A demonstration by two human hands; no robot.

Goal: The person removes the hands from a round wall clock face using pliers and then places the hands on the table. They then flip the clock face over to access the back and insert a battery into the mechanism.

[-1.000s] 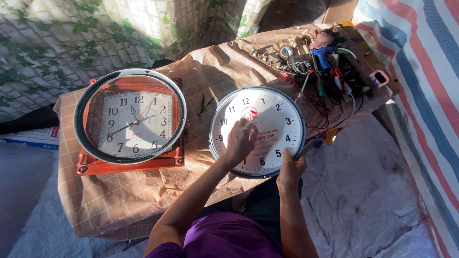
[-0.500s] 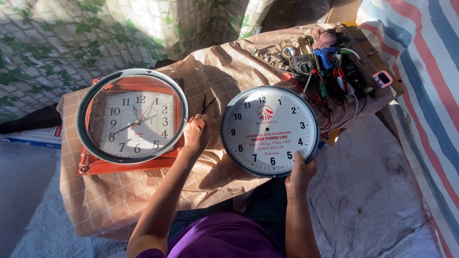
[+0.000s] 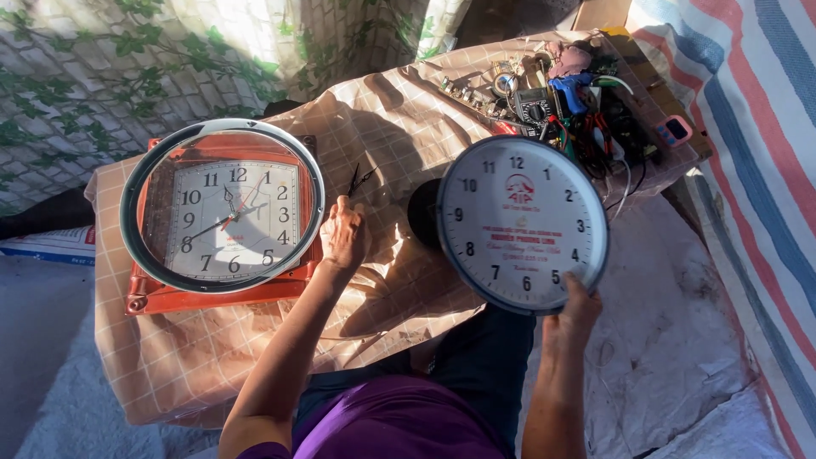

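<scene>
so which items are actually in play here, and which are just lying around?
In play:
- round white clock, right hand holds its lower rim
- loose clock hands, left hand beside them

Lying about:
- red-framed clock
- tool pile
- striped tarp
</scene>
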